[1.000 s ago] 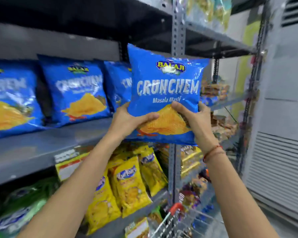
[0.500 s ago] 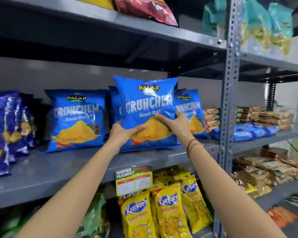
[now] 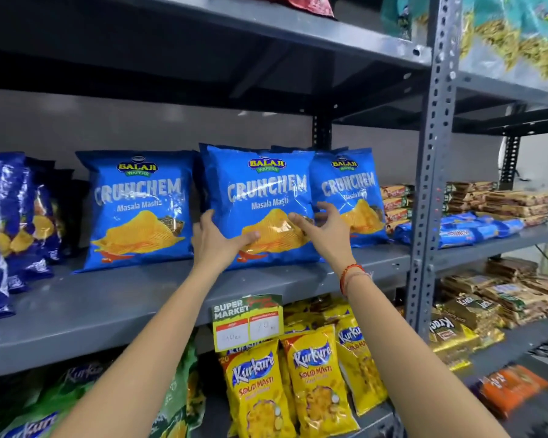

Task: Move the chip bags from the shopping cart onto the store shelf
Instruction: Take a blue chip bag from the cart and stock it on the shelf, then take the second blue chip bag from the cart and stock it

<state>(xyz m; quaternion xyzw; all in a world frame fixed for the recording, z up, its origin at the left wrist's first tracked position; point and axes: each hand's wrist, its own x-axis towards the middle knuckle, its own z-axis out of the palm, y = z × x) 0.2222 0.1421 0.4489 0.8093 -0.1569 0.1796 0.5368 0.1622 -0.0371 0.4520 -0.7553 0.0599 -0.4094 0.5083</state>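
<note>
A blue Crunchem chip bag stands upright on the grey middle shelf, between two matching blue bags. My left hand grips its lower left corner, thumb across the front. Just off the bag's lower right part, my right hand has its fingers spread; whether the fingertips still touch the bag I cannot tell. The shopping cart is out of view.
Dark blue bags crowd the shelf's left end. A perforated grey upright divides the bays; stacked biscuit packs lie to its right. Yellow Kurkure bags and a price tag sit below. Another shelf hangs overhead.
The bag went from held up in both hands to standing on the shelf, in line with the others. My right hand has opened and come away from it.
</note>
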